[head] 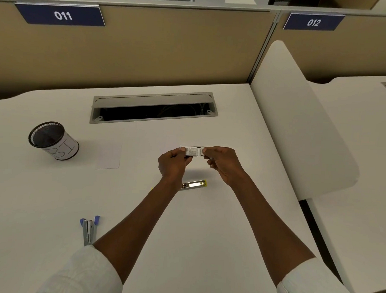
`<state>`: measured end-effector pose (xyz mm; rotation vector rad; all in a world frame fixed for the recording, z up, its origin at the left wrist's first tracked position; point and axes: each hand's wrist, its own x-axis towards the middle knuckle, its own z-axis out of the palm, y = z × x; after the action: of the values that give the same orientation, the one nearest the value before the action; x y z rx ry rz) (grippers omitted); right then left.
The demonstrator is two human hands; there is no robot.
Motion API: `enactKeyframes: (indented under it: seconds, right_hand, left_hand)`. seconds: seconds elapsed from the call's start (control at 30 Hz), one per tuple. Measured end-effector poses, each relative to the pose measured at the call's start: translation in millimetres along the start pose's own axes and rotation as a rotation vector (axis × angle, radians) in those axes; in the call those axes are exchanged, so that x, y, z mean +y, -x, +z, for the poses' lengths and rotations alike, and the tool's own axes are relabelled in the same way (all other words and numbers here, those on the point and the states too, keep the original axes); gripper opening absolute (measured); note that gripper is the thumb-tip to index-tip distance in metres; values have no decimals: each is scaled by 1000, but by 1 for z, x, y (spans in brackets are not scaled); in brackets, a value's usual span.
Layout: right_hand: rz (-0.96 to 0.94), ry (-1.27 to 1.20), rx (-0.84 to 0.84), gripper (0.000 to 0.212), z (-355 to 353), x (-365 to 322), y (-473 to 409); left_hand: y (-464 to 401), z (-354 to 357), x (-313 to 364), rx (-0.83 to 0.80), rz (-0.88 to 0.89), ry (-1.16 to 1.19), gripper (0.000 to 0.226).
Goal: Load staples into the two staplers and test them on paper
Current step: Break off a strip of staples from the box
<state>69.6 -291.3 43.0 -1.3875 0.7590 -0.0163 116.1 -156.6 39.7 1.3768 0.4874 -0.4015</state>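
Observation:
Above the middle of the desk, both hands hold a small white staple box point(192, 151). My left hand point(173, 165) grips the box's sleeve at its left end. My right hand point(222, 163) pinches the inner tray at the right end, which sticks out a little. A yellow stapler point(194, 184) lies opened flat on the desk just below my hands, partly hidden by my left wrist. A blue stapler point(89, 230) lies opened at the near left. A white sheet of paper point(109, 156) lies flat on the desk to the left.
A black mesh pen cup point(53, 140) with a white label stands at the far left. A cable slot point(154, 108) with its lid up is set into the back of the white desk point(206, 224). A white divider panel point(303, 133) borders the desk on the right.

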Motion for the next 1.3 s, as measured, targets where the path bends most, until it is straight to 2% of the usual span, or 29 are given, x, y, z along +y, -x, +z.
enactKeyframes:
  seconds: [0.13,0.4,0.67,0.77,0.83,0.93,1.13,1.3]
  right_hand:
    - [-30,49,57,10,3,0,-3]
    - [-125,127,114,20,7,3,-5]
    - [-167,417,141,26,20,3,-12]
    - [-224,540,101,28,23,-2,-15]
    - [-283,632,52,22,22,-3,-18]
    - [-274,714,21,42,21,-1,-25]
    - [-293,768,160,45,28,6,-43]
    - [-232,828,269,58,29,7,-70]
  left_hand:
    - [0,1,3,-2,-45,68,28]
    - [1,7,2,-86,3,32,27]
    - [-2,19,-1,-45,-34,44,25]
    - [-7,23,1,-60,-107,89,22]
    - [-11,26,4,-58,-163,130,16]
    - [-18,28,5,-61,-205,119,12]
    - [-28,36,3,-74,-190,62,8]
    - [-42,32,2,-6,-70,-98,13]
